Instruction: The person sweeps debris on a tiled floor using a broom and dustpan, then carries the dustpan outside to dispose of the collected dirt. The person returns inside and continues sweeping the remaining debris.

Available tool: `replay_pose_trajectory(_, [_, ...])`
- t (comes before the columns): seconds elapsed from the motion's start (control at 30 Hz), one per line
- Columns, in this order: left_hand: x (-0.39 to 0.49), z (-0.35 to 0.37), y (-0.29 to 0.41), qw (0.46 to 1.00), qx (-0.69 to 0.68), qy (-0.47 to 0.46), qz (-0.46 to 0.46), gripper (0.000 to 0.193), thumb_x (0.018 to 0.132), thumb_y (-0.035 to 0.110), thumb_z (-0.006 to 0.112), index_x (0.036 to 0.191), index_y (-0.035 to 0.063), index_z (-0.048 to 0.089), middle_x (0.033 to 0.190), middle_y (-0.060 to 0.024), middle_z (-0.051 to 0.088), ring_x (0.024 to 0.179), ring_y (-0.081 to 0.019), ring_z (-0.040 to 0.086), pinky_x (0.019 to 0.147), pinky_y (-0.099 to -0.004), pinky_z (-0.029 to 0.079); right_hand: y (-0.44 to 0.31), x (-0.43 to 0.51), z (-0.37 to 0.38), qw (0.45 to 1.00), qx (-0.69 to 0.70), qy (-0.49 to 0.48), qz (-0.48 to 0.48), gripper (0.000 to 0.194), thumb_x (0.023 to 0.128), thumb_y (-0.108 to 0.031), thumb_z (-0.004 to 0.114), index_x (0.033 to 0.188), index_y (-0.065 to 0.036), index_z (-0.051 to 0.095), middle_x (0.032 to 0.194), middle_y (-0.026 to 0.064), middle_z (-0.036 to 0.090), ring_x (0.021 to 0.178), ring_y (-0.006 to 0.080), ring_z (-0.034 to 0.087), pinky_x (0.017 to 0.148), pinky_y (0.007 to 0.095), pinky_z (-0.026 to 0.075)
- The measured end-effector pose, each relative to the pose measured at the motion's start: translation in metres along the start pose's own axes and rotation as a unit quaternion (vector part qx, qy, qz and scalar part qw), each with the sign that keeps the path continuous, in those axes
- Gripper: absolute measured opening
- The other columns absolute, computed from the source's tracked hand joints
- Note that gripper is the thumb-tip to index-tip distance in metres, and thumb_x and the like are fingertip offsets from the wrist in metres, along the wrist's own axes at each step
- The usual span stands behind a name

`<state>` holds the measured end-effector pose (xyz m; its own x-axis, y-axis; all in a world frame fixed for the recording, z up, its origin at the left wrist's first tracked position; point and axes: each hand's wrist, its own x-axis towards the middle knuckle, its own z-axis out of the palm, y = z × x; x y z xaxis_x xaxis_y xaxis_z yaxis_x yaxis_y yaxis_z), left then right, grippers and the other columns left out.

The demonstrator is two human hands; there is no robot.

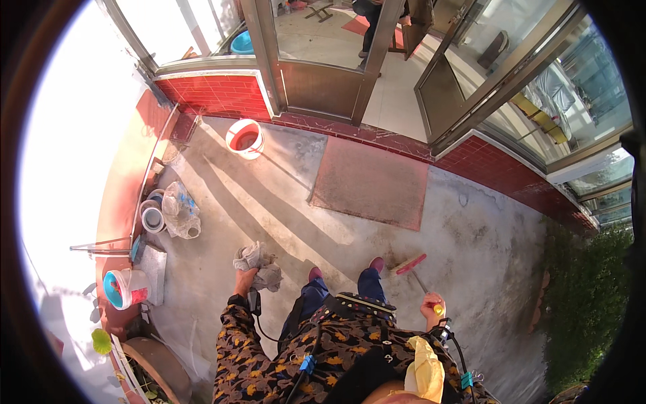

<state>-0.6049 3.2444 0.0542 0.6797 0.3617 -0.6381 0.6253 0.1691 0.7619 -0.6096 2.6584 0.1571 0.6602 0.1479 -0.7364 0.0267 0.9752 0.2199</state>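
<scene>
A crumpled grey cloth (258, 265) is gripped in my left hand (245, 281), out in front of me over the concrete floor. My right hand (432, 305) is closed around the handle of a long-handled brush with a pink head (411, 263); the yellow end of the handle shows at the fist. The brush head is beyond that hand, near my right shoe (376, 263). Farther forward, a reddish doormat (371, 184) lies before the doorway, and a white bucket (245, 139) with a red inside stands to its left.
Plastic pots (153, 219) and a clear plastic bag (180, 209) are at the left wall, with another bucket (132, 289) nearer me. A glazed door (444, 96) stands ajar ahead. Behind the glass is a person (371, 25). Green plants (585, 298) border the right side.
</scene>
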Motion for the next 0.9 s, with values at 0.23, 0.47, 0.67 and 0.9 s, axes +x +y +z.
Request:
replay_pose_trajectory(0.23, [0.010,0.076,0.013,0.991,0.128,-0.012,-0.017,0.049,0.064,0.017,0.065,0.106,-0.0055,0.054,0.096,-0.0140,0.060,0.088,-0.0221,0.058,0.073,-0.0313,0.047,-0.061,0.001,0.029,0.998,0.056,-0.041,0.012,0.011,0.078,-0.003,0.046,0.069,-0.003,0.039,0.048,-0.0026,0.039,0.043,0.0091,0.040,0.045,0.0210,0.040])
replay_pose_trajectory(0.47, [-0.026,0.193,0.042,0.967,0.228,-0.051,-0.098,0.044,0.063,0.024,0.068,0.093,-0.0074,0.060,0.087,-0.0128,0.062,0.079,-0.0196,0.059,0.067,-0.0307,0.047,-0.146,0.003,0.091,0.996,0.060,-0.065,-0.003,0.010,0.079,-0.004,0.046,0.073,0.001,0.041,0.049,-0.0023,0.041,0.043,0.0086,0.041,0.044,0.0209,0.039])
replay_pose_trajectory(0.67, [0.004,0.272,0.054,0.861,0.453,-0.195,0.127,0.029,0.074,0.022,0.057,0.098,0.0060,0.061,0.085,-0.0090,0.064,0.076,-0.0218,0.061,0.064,-0.0318,0.047,-0.208,-0.012,0.127,0.989,0.097,-0.099,-0.053,0.014,0.082,-0.007,0.046,0.070,-0.001,0.041,0.048,-0.0027,0.040,0.040,0.0071,0.039,0.039,0.0193,0.037])
replay_pose_trajectory(0.9, [0.058,0.360,0.109,0.744,0.559,-0.293,0.219,0.029,0.071,0.031,0.061,0.085,0.0059,0.065,0.080,-0.0151,0.063,0.079,-0.0212,0.061,0.067,-0.0335,0.047,-0.249,-0.032,0.152,0.975,0.173,-0.111,-0.079,0.016,0.083,-0.010,0.046,0.072,0.001,0.042,0.050,-0.0031,0.040,0.041,0.0062,0.042,0.039,0.0187,0.036])
